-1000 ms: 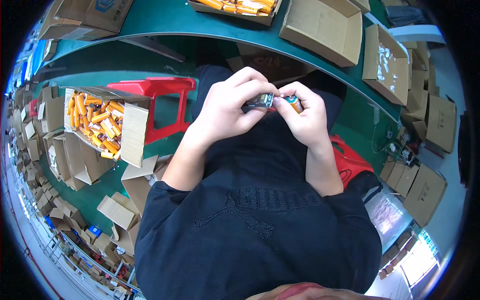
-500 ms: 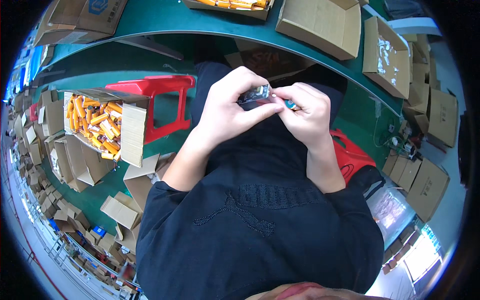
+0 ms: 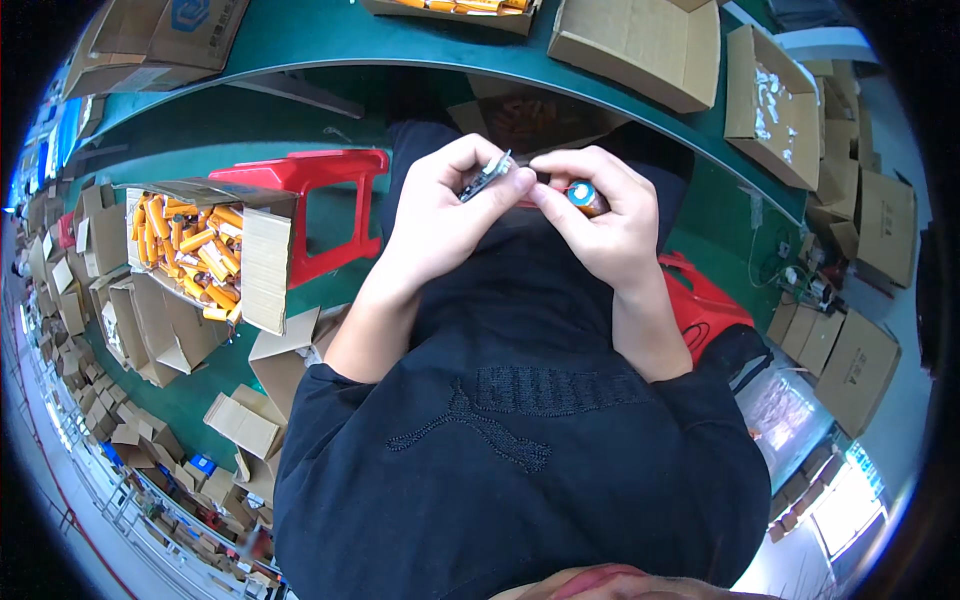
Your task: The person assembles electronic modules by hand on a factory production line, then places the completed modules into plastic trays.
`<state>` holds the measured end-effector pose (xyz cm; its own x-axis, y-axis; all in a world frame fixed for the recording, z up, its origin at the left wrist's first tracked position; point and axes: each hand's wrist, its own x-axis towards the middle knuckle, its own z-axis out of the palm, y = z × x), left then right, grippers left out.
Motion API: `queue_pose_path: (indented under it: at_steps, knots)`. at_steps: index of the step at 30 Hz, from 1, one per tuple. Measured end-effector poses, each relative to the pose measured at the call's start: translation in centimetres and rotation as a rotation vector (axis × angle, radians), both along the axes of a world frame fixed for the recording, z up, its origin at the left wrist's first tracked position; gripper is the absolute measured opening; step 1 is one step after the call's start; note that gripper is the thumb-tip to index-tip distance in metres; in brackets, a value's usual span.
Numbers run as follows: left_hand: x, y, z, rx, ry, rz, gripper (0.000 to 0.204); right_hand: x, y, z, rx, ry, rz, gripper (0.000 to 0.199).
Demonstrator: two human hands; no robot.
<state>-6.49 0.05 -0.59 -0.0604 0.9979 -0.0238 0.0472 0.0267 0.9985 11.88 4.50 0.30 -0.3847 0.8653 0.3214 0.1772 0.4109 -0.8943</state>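
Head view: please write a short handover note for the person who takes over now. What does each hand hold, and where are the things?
Left hand: pinches a small circuit board between thumb and fingers.
Right hand: grips an orange cell, its blue end facing up.
Board and cell are held close together above the lap; whether they are joined cannot be told.
Open box of orange cells stands at the left, beside a red stool.
More boxes lie on the green table.
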Motion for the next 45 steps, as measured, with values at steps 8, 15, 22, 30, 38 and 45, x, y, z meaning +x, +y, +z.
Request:
queue_pose_path:
  at_steps: [8, 15, 22, 30, 38, 45]
  knots:
    - [0.1, -0.1, 0.1, -0.119, -0.078, -0.007, 0.027, -0.1, -0.2, -1.0, 0.186, 0.061, 0.006, 0.017]
    - [-0.3, 0.2, -1.6, -0.117, -0.451, -0.043, 0.049, 0.3, -0.5, -0.3, 0.015, 0.206, 0.004, 0.016]
    - [0.9, 0.0, -0.4, -0.143, -0.263, -0.059, 0.054, 0.1, -0.7, 0.4, 0.110, 0.232, 0.011, 0.016]
    - [1.2, -0.4, -0.5, -0.083, -0.287, -0.075, 0.050, 0.4, -0.9, 0.1, 0.090, 0.326, 0.083, 0.016]
    - [1.6, -0.4, -1.3, 0.040, -0.290, -0.100, 0.046, 1.0, -2.0, 0.0, -0.629, 0.518, 0.167, 0.009]
    - [1.6, -0.5, -1.8, 0.063, -0.327, -0.123, 0.039, 0.5, -1.7, 0.0, -0.701, 0.468, 0.173, 0.008]
